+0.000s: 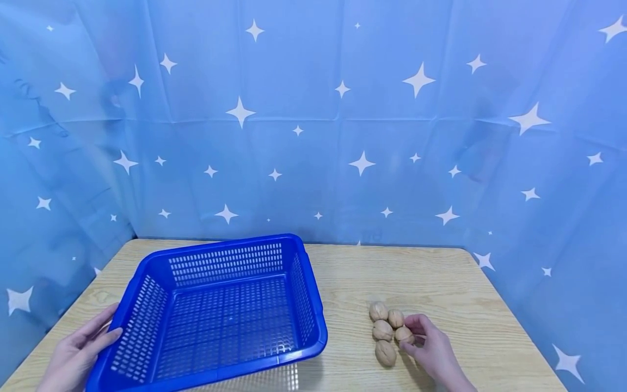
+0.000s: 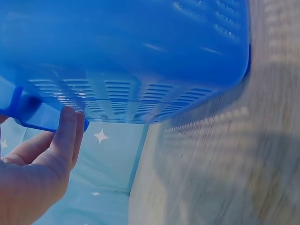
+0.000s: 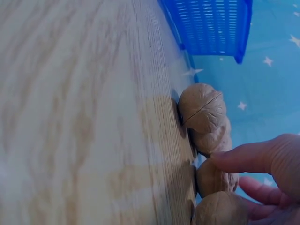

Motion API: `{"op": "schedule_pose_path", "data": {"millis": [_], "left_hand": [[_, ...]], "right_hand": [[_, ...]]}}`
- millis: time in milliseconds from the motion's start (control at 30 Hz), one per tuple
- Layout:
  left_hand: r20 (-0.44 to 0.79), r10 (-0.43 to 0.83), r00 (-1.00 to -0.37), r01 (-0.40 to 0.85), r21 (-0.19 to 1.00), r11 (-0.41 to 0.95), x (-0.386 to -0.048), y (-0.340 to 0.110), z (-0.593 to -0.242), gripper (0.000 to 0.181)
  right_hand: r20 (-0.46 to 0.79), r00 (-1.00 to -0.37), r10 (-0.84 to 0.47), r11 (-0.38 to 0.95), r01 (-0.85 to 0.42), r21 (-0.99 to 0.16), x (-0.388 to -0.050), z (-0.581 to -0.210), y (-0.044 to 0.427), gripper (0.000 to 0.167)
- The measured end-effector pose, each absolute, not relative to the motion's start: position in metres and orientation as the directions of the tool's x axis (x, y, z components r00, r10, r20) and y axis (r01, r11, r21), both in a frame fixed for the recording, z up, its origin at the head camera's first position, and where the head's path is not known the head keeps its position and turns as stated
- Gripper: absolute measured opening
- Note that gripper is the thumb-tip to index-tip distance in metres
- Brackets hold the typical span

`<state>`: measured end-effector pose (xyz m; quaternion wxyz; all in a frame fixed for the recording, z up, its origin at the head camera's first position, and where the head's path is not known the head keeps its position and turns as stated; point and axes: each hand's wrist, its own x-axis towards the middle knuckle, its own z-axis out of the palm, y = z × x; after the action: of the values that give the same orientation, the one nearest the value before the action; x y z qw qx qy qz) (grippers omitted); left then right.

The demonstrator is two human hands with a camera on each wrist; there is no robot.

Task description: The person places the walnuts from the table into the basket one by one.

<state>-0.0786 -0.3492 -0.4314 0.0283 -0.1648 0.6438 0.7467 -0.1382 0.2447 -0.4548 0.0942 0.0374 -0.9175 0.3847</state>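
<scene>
A blue plastic basket (image 1: 230,305) with slotted walls stands at the left of the table, slightly turned, with nothing inside it. My left hand (image 1: 78,348) grips its left rim, thumb on the inner side; the left wrist view shows the fingers (image 2: 65,136) against the outside. Several walnuts (image 1: 382,330) lie in a cluster right of the basket. At the cluster's right edge my right hand (image 1: 433,348) pinches one walnut (image 3: 211,180) between thumb and fingers. That walnut is partly covered by the thumb and touches its neighbours.
The wooden table (image 1: 392,272) carries the basket and the walnuts. A blue curtain (image 1: 313,147) with white stars hangs behind it and along both sides. The basket's shadow falls on the wood at its near side.
</scene>
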Motion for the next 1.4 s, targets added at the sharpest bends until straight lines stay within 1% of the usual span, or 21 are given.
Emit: {"op": "schedule_pose_path", "data": {"millis": [67,267,633,900,1033,1233,1400], "left_hand": [[-0.270,-0.158,-0.950,-0.241,0.953,-0.182,-0.081,-0.346,-0.430,0.035],[-0.272,-0.125,-0.954,-0.250,0.954,-0.166,-0.092,-0.335,-0.426,0.031],[-0.163,-0.112,-0.980,-0.155,0.985,-0.077,-0.105,-0.313,-0.425,0.038],[-0.126,-0.103,-0.987,-0.121,0.991,-0.050,-0.111,-0.299,-0.425,0.037],[-0.131,-0.109,-0.985,-0.128,0.991,-0.038,-0.111,-0.292,-0.424,0.036],[-0.087,-0.109,-0.990,-0.084,0.996,-0.036,-0.110,-0.282,-0.425,0.039],[-0.081,-0.108,-0.991,-0.080,0.997,-0.018,-0.111,-0.276,-0.425,0.054]], "right_hand": [[0.202,-0.979,0.004,0.698,-0.142,-0.702,-0.138,-0.455,0.245,0.040],[0.199,-0.980,0.012,0.682,-0.138,-0.718,-0.138,-0.455,0.245,0.042],[0.124,-0.992,0.013,0.703,-0.079,-0.707,-0.139,-0.452,0.246,0.044],[0.094,-0.995,0.012,0.717,-0.058,-0.695,-0.141,-0.452,0.246,0.036],[0.119,-0.993,0.014,0.718,-0.073,-0.693,-0.141,-0.453,0.246,0.033],[0.198,-0.980,0.022,0.727,-0.120,-0.677,-0.140,-0.456,0.247,0.032],[0.235,-0.972,0.020,0.723,-0.148,-0.674,-0.140,-0.452,0.248,0.032]]}}
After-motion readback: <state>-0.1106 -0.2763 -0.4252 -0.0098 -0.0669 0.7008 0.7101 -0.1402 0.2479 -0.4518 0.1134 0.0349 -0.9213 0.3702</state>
